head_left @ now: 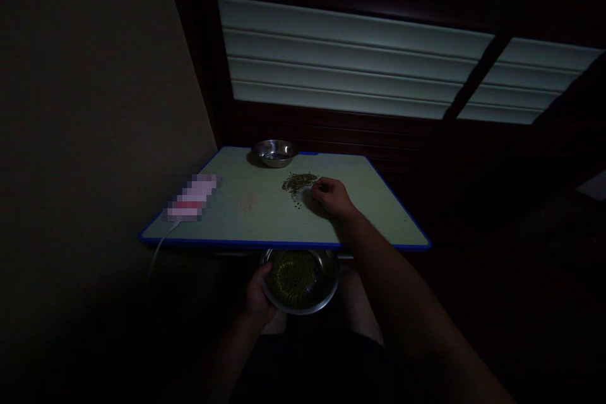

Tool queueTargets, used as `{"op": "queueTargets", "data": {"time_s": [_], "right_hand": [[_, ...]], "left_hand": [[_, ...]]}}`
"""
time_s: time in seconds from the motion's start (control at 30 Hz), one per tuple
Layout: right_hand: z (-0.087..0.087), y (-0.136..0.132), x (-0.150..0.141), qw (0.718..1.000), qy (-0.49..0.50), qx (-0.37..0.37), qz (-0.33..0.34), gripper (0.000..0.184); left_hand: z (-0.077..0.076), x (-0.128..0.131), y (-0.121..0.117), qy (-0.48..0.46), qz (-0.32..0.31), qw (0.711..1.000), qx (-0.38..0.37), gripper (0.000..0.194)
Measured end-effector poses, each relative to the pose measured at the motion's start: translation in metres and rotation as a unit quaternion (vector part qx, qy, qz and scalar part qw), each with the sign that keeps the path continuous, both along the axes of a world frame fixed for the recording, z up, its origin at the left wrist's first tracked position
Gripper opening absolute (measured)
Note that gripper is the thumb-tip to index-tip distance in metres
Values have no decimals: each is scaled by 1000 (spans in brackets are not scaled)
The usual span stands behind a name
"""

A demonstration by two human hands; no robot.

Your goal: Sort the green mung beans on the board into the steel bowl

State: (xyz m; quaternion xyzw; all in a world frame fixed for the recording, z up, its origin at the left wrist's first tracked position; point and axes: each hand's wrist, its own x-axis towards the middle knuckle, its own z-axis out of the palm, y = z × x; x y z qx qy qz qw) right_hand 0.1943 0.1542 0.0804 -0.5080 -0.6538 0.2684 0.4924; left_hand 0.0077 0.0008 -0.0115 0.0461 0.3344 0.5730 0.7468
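My left hand point(260, 295) grips the rim of a steel bowl point(303, 311) at its left side, below the table's front edge. Many small green grains point(288, 274), like mung beans, lie in this bowl. Over the table, my right hand point(331, 196) has its fingers curled and pressed together, at the right edge of a loose heap of small greenish-brown grains point(299, 182). What its fingers hold, if anything, is too dark and small to make out. A few grains lie apart from the heap, on its near side.
The pale table point(379, 208) has a blue edge. A second steel bowl point(275, 158) stands at its back. A blurred-out pinkish device point(193, 197) with a white cable point(160, 245) lies at the left. A wall and dark panelled doors stand behind; the room is dim.
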Motion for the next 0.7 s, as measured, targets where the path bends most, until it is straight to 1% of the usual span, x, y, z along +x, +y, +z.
{"op": "queueTargets", "data": {"time_s": [0.13, 0.4, 0.6, 0.7], "right_hand": [[2, -2, 0, 1000, 1, -12, 2, 11], [2, -1, -1, 999, 22, -14, 20, 17], [0, 0, -1, 999, 17, -13, 26, 18], [1, 0, -1, 999, 29, -23, 27, 19]], "left_hand": [[0, 0, 0, 1, 4, 1000, 3, 22], [8, 2, -1, 27, 13, 1000, -9, 23], [7, 2, -1, 16, 5, 1000, -6, 22], [6, 2, 0, 23, 13, 1000, -13, 21]]}}
